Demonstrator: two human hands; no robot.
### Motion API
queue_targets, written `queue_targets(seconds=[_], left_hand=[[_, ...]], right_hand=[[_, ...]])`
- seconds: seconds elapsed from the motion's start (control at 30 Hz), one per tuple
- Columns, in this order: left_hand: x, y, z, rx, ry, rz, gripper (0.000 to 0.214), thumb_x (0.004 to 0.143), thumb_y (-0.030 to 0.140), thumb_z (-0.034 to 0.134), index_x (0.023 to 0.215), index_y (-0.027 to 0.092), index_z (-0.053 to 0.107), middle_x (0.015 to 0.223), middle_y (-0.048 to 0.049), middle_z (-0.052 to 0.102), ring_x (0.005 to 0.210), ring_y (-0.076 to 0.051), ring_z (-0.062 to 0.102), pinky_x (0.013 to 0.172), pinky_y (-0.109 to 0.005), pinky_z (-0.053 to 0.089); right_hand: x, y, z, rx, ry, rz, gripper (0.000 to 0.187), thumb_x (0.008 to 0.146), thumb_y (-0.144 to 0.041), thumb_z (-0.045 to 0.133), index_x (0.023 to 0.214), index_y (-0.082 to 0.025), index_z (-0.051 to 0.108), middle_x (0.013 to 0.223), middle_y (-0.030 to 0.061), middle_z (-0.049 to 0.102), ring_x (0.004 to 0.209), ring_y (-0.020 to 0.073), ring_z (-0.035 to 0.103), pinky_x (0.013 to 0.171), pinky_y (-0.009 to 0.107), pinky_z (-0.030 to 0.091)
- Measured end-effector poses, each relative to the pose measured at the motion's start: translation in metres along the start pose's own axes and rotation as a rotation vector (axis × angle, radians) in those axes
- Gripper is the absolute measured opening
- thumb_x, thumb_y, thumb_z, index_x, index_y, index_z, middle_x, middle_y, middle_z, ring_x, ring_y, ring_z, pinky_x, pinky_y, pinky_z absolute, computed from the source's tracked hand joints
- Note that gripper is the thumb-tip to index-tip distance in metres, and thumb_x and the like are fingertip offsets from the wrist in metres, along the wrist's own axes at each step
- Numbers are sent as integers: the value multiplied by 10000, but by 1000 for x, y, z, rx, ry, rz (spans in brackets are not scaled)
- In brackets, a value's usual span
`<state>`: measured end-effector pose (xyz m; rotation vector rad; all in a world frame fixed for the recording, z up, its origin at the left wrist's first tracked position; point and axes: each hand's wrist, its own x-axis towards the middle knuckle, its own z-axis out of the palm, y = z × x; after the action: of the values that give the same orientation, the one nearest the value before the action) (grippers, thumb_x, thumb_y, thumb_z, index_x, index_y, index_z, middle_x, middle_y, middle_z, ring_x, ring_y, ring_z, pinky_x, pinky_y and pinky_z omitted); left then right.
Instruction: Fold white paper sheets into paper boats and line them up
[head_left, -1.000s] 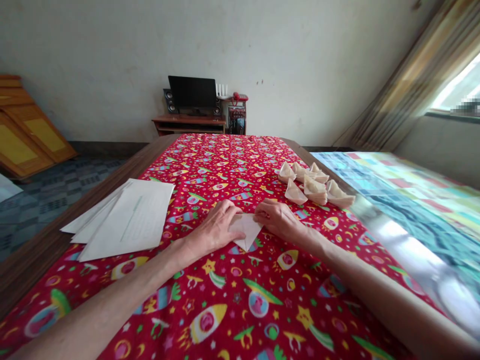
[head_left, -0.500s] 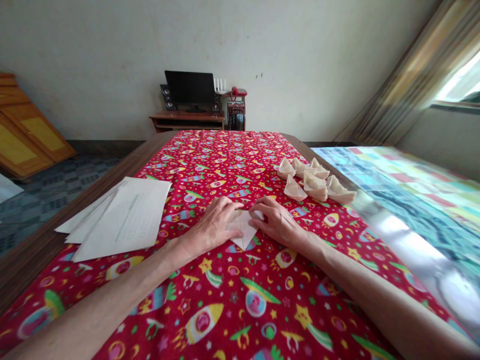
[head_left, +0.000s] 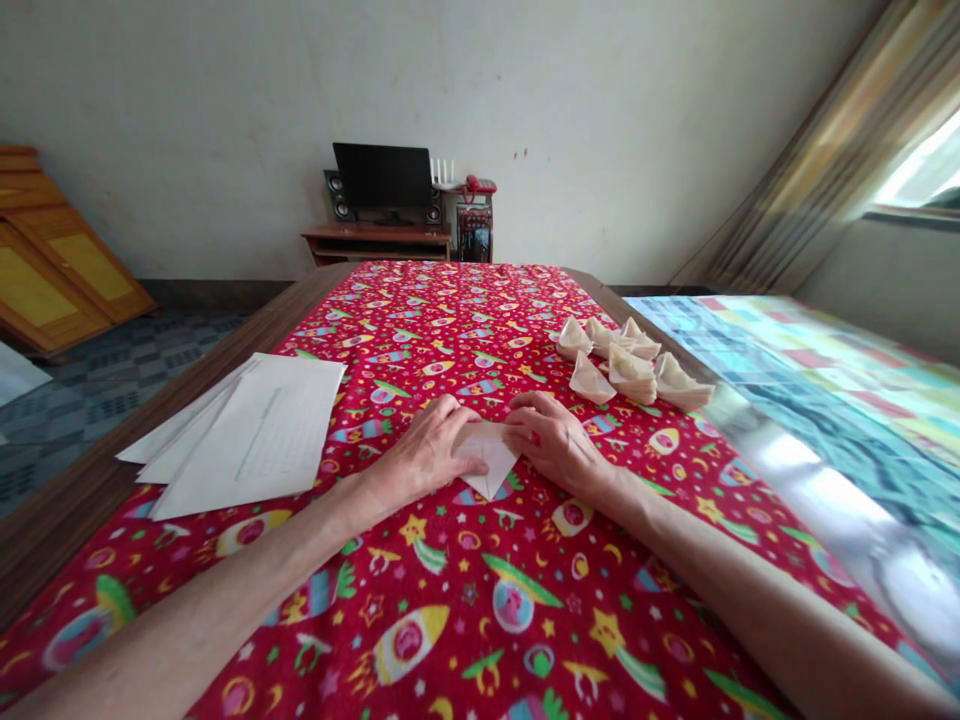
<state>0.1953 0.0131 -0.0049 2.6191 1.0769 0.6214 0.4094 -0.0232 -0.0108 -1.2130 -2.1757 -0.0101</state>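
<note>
A small folded piece of white paper (head_left: 491, 470) lies on the red patterned cloth (head_left: 465, 560), its point toward me. My left hand (head_left: 431, 445) grips its left side, the thumb flat on top and the fingers curled behind. At the right edge, my right hand (head_left: 553, 440) has its fingers bent together on the paper's corner; its thumb is partly hidden. Several folded paper pieces (head_left: 632, 370), nested in stacks, stand beyond my right hand. To the left lies a fanned pile of paper sheets (head_left: 255, 440) with faint printing.
The cloth covers a dark wooden table (head_left: 82, 500). A bed with a coloured sheet (head_left: 825, 400) adjoins on the right. Against the far wall are a monitor (head_left: 382, 176), speakers and a red telephone (head_left: 480, 185). A wooden cabinet (head_left: 67, 260) stands at the left.
The upper edge of the folded paper now shows as a flat band between my hands. My right fingers have shifted slightly outward along it. My left hand has hardly moved.
</note>
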Motion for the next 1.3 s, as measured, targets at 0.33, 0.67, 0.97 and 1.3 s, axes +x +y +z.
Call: queue_targets(seconds=[0.33,0.67,0.97,1.3], left_hand=[[-3,-6,3,9,41,104,505,700,360,748,1152,238,558,1025,-33,507,993,-219,523,886,-371,456],[-3,-1,2,29,38,53,642,695,358,750,1265,219,489,1024,-46,518,1013,-242,532,894,-383,462],[-4,-4,2,76,62,59,644,681,398,755,1234,184,503,1106,-71,526,1054,-256,518,925,-393,445],[-3,-6,2,107,49,77,510,680,437,754,1104,203,594,986,-39,546,954,-223,531,865,-362,459]], right_hand=[[-1,-4,-1,-183,-49,-37,232,899,-278,502,1072,-185,626,1054,107,599,944,209,557,811,357,458],[-4,2,2,-119,-37,34,222,871,-331,546,1024,-176,587,957,74,571,859,185,528,743,311,443],[-5,3,3,-113,-41,15,195,880,-321,530,1011,-194,600,1086,94,545,949,194,530,810,338,443],[-2,2,0,-54,-72,231,247,769,-369,651,912,-203,539,862,20,551,776,159,517,678,274,410]])
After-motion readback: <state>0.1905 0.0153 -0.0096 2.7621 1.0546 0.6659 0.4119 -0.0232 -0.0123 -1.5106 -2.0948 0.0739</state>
